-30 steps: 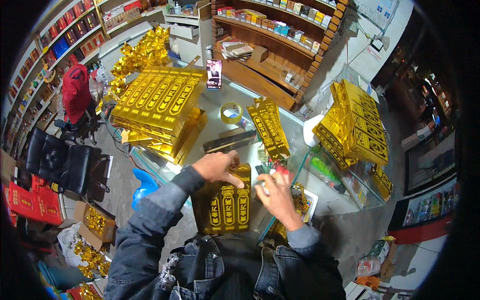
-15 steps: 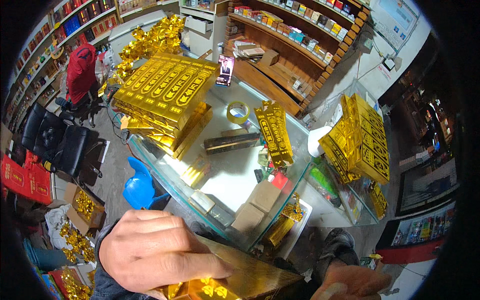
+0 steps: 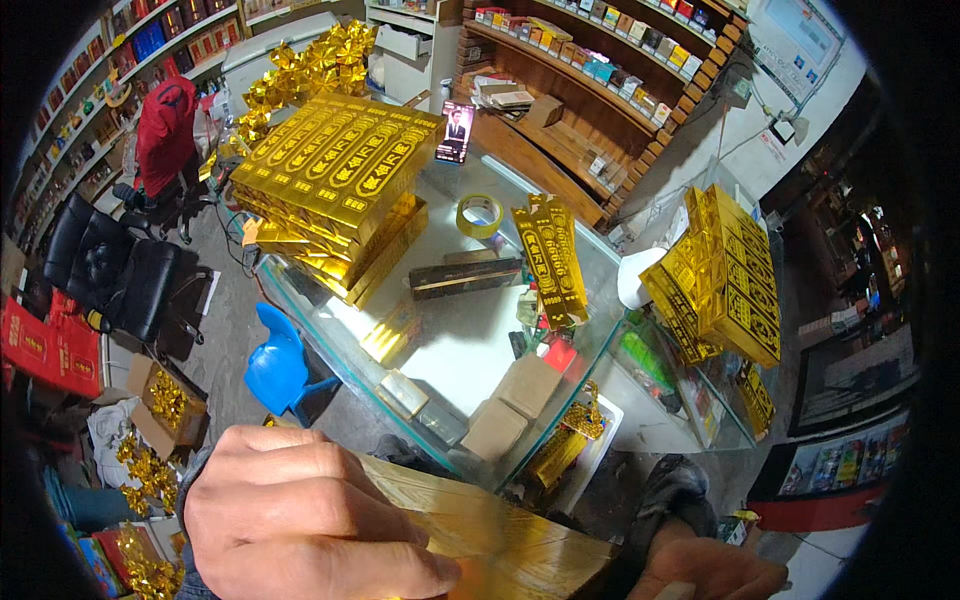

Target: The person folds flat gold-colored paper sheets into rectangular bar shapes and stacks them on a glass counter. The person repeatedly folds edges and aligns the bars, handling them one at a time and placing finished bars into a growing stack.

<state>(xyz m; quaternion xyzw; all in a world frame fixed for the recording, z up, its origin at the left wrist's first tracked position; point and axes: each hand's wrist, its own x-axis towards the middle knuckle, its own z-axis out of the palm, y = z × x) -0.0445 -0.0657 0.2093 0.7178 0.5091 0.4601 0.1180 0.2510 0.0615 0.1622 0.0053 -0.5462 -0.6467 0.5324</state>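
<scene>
My left hand (image 3: 310, 515) lies back up at the lower left, its fingers closed over the edge of a shiny gold foil-covered box (image 3: 490, 515). The box tilts along the lower edge of the view, and its near part is cut off. At the lower right, my right hand (image 3: 710, 565) shows from the side beyond the box's right end. Its fingers look loosely apart with nothing visible in them; the lower edge crops part of it. Ahead stands a glass counter (image 3: 440, 220) bearing a stack of printed gold boxes (image 3: 335, 185) and flat gold strips (image 3: 553, 260).
A tape roll (image 3: 479, 216), a dark narrow box (image 3: 466, 278) and a lit phone (image 3: 455, 132) sit on the counter. More gold boxes (image 3: 725, 275) stand right. A blue plastic chair (image 3: 280, 360) is left of the counter, near a black office chair (image 3: 110, 265).
My left hand has shifted slightly down and left. The gold box has turned, so its printed end no longer shows under my thumb. My right hand has moved slightly downward.
</scene>
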